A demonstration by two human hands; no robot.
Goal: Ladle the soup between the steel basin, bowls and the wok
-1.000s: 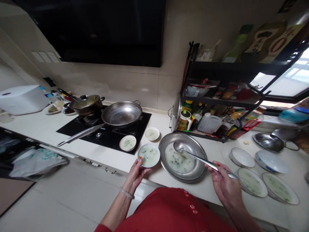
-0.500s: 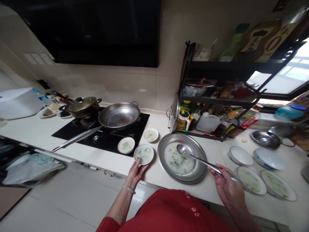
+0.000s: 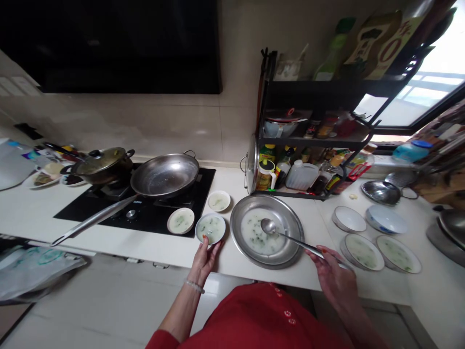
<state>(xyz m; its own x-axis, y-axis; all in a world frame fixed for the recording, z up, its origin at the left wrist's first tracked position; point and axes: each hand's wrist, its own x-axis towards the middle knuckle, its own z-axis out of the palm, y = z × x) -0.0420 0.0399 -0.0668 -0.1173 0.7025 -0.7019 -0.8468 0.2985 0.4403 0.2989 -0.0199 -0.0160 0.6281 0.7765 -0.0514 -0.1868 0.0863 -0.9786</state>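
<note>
My left hand [image 3: 206, 258] grips the near rim of a small white bowl [image 3: 210, 227] that holds pale soup with green bits, thumb on top and fingers beneath. In my right hand [image 3: 334, 275] is the handle of a long metal ladle [image 3: 269, 226]. The ladle's head hangs over the soup in a wide steel basin [image 3: 237, 224], at or just above the surface; I cannot tell which. Two more bowls of soup, one bowl [image 3: 180, 221] by the hob's edge and another bowl [image 3: 219, 201] behind, stand close to my left hand.
A wok [image 3: 165, 174] and a lidded pot [image 3: 103, 167] sit on the black hob [image 3: 145, 213]. Behind the basin rises a rack [image 3: 316, 140] of bottles. To the right are two filled bowls [image 3: 363, 252], two bowls without soup [image 3: 348, 219] and a metal strainer [image 3: 381, 192].
The view has turned slightly to the right, so the counter appears shifted left. Both hands keep their holds on the bowl and ladle.
</note>
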